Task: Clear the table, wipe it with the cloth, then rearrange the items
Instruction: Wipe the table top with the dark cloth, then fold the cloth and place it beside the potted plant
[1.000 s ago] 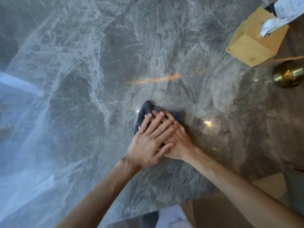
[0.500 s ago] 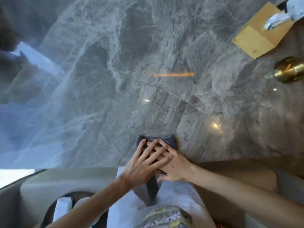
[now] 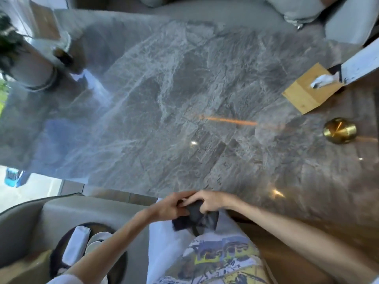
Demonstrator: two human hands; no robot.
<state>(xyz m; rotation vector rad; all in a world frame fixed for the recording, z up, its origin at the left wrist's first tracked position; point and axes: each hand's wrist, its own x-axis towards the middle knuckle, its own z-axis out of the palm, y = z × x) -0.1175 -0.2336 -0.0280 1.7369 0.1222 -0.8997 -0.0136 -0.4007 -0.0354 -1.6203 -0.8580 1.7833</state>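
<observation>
A dark grey cloth [image 3: 195,218] hangs bunched just off the near edge of the grey marble table [image 3: 164,119], in front of my body. My left hand [image 3: 172,208] grips its left side and my right hand [image 3: 209,201] grips its top. Both hands are off the tabletop. On the table's right side stand a wooden tissue box [image 3: 307,91] with a white tissue sticking out and a brass round object [image 3: 340,130].
A white pot with a dark plant [image 3: 30,64] stands at the table's far left. A dark tray with white items [image 3: 86,249] lies on the grey seat at lower left. Grey cushions [image 3: 303,9] line the far side. A white board [image 3: 361,64] leans at the right.
Both hands pulled the cloth toward me across the table, over its near edge, and now hold it bunched up instead of pressing it flat.
</observation>
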